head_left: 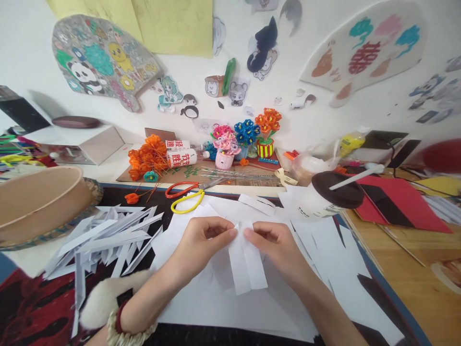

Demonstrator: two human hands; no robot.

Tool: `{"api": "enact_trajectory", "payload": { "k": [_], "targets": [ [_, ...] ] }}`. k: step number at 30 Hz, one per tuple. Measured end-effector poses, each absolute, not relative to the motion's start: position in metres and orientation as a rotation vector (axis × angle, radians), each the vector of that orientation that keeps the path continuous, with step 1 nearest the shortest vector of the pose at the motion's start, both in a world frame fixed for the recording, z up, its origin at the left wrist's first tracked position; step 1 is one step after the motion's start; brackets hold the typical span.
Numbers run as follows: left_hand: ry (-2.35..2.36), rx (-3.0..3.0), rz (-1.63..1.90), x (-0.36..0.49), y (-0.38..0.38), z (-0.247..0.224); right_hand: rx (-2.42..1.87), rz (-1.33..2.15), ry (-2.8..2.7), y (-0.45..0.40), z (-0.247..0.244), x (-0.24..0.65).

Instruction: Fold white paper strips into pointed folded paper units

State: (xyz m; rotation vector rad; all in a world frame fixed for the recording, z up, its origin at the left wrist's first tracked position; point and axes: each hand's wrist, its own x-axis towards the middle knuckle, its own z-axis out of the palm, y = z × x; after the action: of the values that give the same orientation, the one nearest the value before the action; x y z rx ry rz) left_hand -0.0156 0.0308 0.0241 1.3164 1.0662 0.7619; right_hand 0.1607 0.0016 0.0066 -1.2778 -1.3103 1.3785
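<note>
Both hands meet near the middle of the counter (414,288): the left hand (201,242) and right hand (277,245) each pinch the far end of a folded paper strip (247,264) with closed fingers, the strip hanging toward the near edge over white sheets (216,302). A pile of cut strips (104,240) lies left, scissors (187,194) just beyond the hands, and a lidded cup (329,197) to the far right.

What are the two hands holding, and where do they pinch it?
The left hand and right hand hold white paper strips, pinched at the top end between thumbs and fingers; the rest hangs down over the paper sheets.
</note>
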Motion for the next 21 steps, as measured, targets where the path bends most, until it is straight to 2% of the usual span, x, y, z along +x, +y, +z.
{"api": "enact_trajectory", "payload": {
  "k": [5, 21],
  "targets": [
    [1.107, 1.406, 0.761, -0.0138, 0.0306, 0.0201, -1.332, 1.25, -1.372, 0.0019, -0.0014, 0.1594],
    [0.997, 1.407, 0.789, -0.0117, 0.0317, 0.0198, -1.268, 1.311, -1.416, 0.001, -0.0002, 0.1612]
  ]
}}
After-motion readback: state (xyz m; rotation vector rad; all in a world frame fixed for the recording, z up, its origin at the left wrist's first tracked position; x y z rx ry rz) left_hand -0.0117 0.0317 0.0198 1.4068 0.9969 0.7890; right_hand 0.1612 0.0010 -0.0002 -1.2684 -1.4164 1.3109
